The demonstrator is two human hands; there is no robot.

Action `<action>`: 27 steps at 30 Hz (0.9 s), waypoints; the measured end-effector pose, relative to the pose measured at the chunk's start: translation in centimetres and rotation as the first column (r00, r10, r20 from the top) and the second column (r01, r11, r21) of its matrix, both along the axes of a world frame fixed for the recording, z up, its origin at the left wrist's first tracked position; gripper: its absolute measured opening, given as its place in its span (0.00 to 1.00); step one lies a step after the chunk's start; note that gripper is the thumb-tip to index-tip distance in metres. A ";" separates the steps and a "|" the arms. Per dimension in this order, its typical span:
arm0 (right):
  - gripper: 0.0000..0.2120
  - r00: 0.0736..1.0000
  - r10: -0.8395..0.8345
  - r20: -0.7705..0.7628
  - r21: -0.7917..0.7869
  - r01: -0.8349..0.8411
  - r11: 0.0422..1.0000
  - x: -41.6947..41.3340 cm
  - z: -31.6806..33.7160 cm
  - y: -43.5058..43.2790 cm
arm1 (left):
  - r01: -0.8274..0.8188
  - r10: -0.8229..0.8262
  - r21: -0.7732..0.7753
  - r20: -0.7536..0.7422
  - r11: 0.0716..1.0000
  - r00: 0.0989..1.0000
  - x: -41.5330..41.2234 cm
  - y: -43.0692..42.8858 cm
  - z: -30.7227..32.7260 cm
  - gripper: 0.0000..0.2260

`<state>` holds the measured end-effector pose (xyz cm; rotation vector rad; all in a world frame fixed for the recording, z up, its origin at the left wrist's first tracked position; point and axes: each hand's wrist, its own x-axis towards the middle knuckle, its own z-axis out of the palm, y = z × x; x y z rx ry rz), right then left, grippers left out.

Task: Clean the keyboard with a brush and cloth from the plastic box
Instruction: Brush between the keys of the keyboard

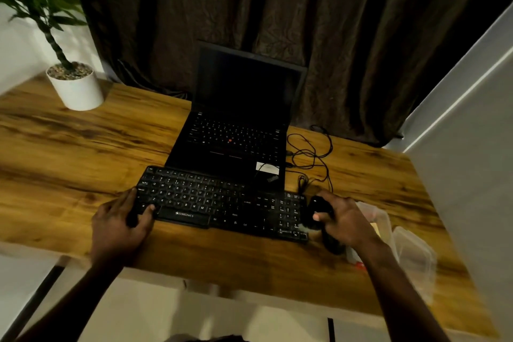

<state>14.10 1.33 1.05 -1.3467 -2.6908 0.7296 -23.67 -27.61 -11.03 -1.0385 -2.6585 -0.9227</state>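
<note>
Your left hand point(122, 216) grips the Zebronics keyboard's point(222, 203) left end, thumb on the keys. Your right hand point(347, 219) curls round a dark, blurred brush point(333, 244) at the number-pad corner, plastic box point(410, 253) just beside. The keyboard lies flat before the laptop point(236, 141). It is probably light, stiff and apt to slide: hold its end edges, not the keycaps.

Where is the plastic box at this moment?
Head view: the plastic box sits on the desk, far right, partly behind the right hand, just past the keyboard.
</note>
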 end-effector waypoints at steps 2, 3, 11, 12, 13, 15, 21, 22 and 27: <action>0.24 1.000 -0.012 0.007 0.015 0.012 1.000 0.2 -0.1 -0.1 | 0.002 -0.002 -0.006 0.008 1.000 1.000 -0.2 0.0 -0.2 0.34; 0.24 1.000 -0.019 0.005 0.020 0.019 1.000 -0.1 -0.3 -0.3 | 0.000 0.000 -0.003 0.012 1.000 1.000 -0.2 0.0 -0.2 0.34; 0.24 0.994 0.064 -0.088 -0.039 -0.067 0.997 -3.3 -1.3 -2.3 | -0.007 0.007 -0.026 0.021 1.000 1.000 -0.1 -0.1 0.1 0.35; 0.25 0.995 0.052 -0.081 -0.036 -0.055 0.998 -2.5 -1.2 -1.9 | -0.007 0.008 -0.023 0.023 1.000 1.000 0.0 -0.1 0.1 0.34; 0.25 0.997 0.037 -0.066 -0.024 -0.038 0.999 -1.6 -1.0 -1.6 | -0.006 0.006 -0.016 0.022 1.000 1.000 0.1 0.0 0.2 0.34; 0.21 0.999 0.030 -0.038 0.017 -0.029 0.999 0.0 -0.4 -0.8 | -0.004 0.004 0.002 0.014 1.000 1.000 0.2 0.0 0.3 0.34; 0.21 0.999 0.032 -0.034 0.049 -0.030 0.998 -0.4 -0.8 -1.1 | -0.004 0.004 0.006 0.010 1.000 1.000 0.1 -0.1 0.1 0.33; 0.22 0.998 0.048 -0.035 0.051 -0.046 0.998 -1.5 -1.1 -1.6 | -0.004 0.004 0.002 0.011 1.000 1.000 0.1 -0.1 0.1 0.33; 0.25 0.990 0.097 -0.099 -0.031 -0.100 0.994 -5.1 -1.5 -3.3 | -0.004 0.004 -0.026 0.029 1.000 1.000 -0.1 -0.1 0.1 0.34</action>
